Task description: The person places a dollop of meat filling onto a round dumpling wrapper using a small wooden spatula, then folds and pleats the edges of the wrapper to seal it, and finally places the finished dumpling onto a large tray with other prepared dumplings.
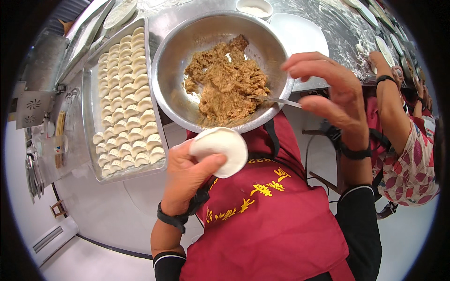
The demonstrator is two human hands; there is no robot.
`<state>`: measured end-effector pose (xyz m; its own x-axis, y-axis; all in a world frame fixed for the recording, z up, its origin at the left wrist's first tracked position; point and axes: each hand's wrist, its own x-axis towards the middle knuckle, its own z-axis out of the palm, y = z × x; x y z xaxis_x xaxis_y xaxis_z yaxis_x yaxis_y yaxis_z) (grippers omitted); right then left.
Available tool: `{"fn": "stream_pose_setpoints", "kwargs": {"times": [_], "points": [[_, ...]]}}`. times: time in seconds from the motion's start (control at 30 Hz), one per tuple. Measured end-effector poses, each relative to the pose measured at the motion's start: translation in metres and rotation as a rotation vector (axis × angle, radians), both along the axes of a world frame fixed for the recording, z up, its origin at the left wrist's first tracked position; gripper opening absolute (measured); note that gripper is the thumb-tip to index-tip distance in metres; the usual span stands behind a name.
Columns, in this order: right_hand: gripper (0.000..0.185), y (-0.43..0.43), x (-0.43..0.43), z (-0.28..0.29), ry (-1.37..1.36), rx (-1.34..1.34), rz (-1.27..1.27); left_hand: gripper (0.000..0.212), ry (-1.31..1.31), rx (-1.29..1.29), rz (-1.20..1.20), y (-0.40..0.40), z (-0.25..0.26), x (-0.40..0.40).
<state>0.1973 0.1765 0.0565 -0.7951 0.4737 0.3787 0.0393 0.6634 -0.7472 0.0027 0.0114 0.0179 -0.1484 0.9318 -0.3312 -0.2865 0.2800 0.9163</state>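
My left hand (190,175) pinches a round white dumpling wrapper (225,149) between thumb and fingers, just below the near rim of a large stainless steel bowl (172,102). Brown minced filling (228,80) lies heaped inside that bowl. A flat metal utensil (277,100) rests with one end in the filling and its handle across the bowl's right rim. Over this handle, my right hand (334,91) is spread, thumb and fingers wide apart. The thumb tip overlaps the handle's end; whether they touch is unclear.
Left of the bowl stands a metal tray (92,105) with rows of folded dumplings (130,109). A white plate (299,33) and a small white bowl (255,8) sit behind it on the floured steel table (337,28). Another person's arm (392,95) reaches in at right.
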Motion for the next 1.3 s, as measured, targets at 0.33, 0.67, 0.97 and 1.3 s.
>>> {"fn": "stream_pose_setpoints", "kwargs": {"times": [0.33,0.67,0.97,1.3], "points": [[0.019,-0.012,-0.004,-0.046,-0.072,0.008,-0.1,0.039,-0.31,-0.03,0.272,-0.016,-0.017,-0.002],[0.016,0.003,-0.021,-0.049,-0.057,0.144,-0.093,0.027,-0.597,-0.065,0.268,-0.021,-0.031,0.002],[0.009,-0.009,-0.005,-0.052,0.003,-0.243,-0.16,0.027,-0.598,-0.022,0.361,-0.015,-0.035,0.002],[0.008,-0.021,-0.018,-0.065,0.078,-0.636,-0.198,0.03,-0.597,-0.054,0.354,-0.015,-0.036,0.001]]}}
